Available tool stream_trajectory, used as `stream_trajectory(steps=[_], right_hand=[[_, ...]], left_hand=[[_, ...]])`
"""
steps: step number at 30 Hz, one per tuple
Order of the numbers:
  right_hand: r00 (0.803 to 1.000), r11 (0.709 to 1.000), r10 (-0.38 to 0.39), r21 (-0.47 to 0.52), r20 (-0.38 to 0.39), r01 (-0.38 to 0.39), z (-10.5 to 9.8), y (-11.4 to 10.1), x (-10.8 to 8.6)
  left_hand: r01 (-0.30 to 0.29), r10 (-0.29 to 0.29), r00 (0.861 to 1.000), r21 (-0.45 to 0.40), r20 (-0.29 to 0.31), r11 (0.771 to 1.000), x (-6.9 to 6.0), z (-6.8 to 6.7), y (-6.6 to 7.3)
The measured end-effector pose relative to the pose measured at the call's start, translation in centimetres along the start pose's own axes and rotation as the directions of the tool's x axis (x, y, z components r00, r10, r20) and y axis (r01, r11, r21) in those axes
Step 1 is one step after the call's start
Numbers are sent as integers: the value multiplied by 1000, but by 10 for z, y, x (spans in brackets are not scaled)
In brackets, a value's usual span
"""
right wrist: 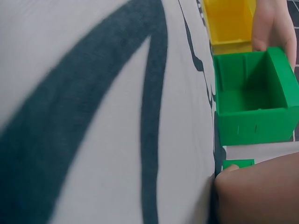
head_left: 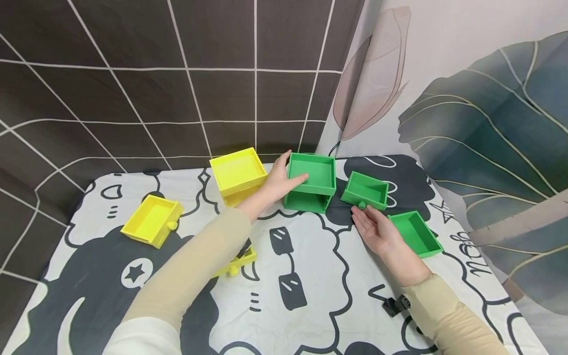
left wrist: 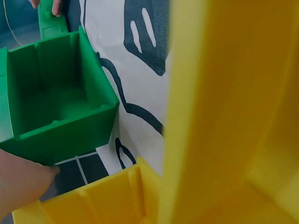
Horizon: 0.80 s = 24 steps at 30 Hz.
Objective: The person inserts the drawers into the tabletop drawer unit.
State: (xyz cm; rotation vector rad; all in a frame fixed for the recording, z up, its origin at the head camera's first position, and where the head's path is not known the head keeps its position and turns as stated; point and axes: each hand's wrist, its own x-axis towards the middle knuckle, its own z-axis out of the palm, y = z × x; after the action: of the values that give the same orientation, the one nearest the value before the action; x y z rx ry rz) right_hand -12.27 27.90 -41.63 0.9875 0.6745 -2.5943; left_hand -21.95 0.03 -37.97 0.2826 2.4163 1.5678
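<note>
My left hand [head_left: 281,180] holds a green drawer cabinet [head_left: 312,170] at its left side. Its thumb lies over the top, while some of its fingers are hidden. In the right wrist view the cabinet [right wrist: 257,126] shows a hollow compartment. My right hand [head_left: 377,231] is palm up with relaxed fingers, close to the knob of a small green drawer [head_left: 366,190]; whether they touch it, I cannot tell. Behind that hand lies a second green drawer [head_left: 414,234]. Left of the left hand stands a yellow drawer cabinet [head_left: 237,170], partly covered by the forearm.
A yellow drawer [head_left: 151,219] with a knob lies at the left of the patterned cloth [head_left: 319,276]. Another yellow drawer [head_left: 235,266] is partly hidden under the left forearm. A dark tiled-pattern curtain [head_left: 222,93] rises behind the cabinets.
</note>
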Motion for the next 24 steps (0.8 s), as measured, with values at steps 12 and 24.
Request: stream_trajectory(steps=[12,24], right_hand=[[998,998,0,62,-67,4,6,0,5],[994,994,15,107,-109,-3,20,-2,10]], left_hand=[[-5,3,996,24,90,1000,-16,-11,-2],[-9,8,1000,31,19,999,-24,-6,-2]])
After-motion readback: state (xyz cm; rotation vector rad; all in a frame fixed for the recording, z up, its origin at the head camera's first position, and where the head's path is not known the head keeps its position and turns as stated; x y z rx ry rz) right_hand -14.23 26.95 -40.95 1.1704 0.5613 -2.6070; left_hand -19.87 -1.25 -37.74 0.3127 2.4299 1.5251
